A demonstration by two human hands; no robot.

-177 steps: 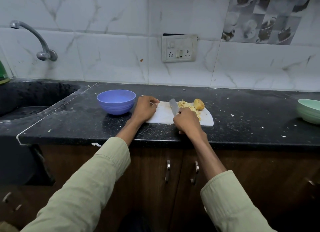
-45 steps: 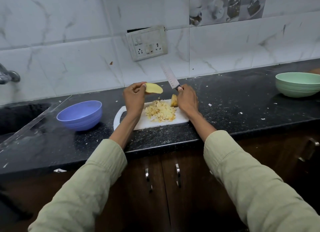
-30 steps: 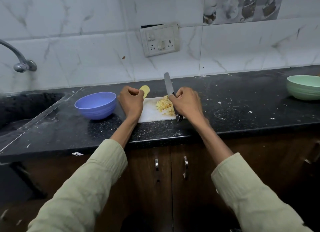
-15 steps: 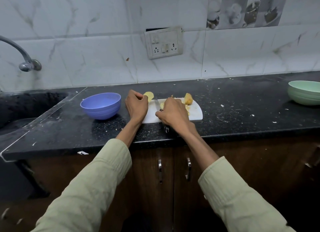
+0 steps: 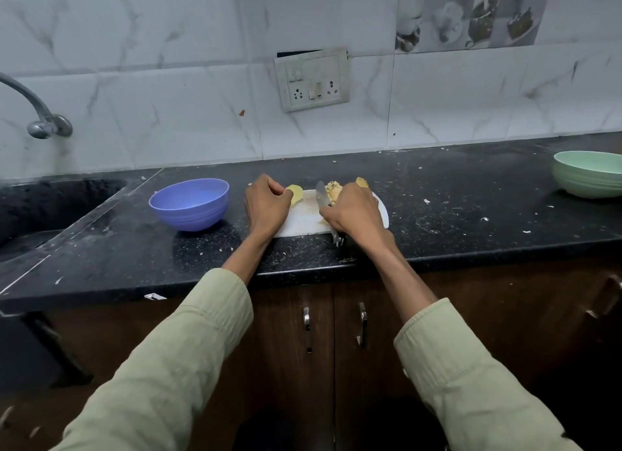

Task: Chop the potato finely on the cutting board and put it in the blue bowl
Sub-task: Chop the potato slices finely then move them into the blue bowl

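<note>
A white cutting board [image 5: 303,220] lies on the black counter. My left hand [image 5: 266,206] pinches a yellow potato slice [image 5: 296,194] at the board's left end. My right hand [image 5: 353,211] grips a knife [image 5: 322,196] whose blade lies across the board beside a pile of chopped potato [image 5: 333,191]. A larger potato piece [image 5: 361,182] shows just behind my right hand. The empty blue bowl [image 5: 190,203] stands left of the board.
A black sink [image 5: 40,208] with a steel tap [image 5: 40,114] is at the far left. A green bowl [image 5: 589,173] stands at the right edge of the counter [image 5: 471,215]. Potato scraps dot the counter. Cabinet doors with handles hang below.
My left hand lowered the potato slice from the air down to the board's left end. My right hand brought the raised knife down flat onto the board beside the chopped pile.
</note>
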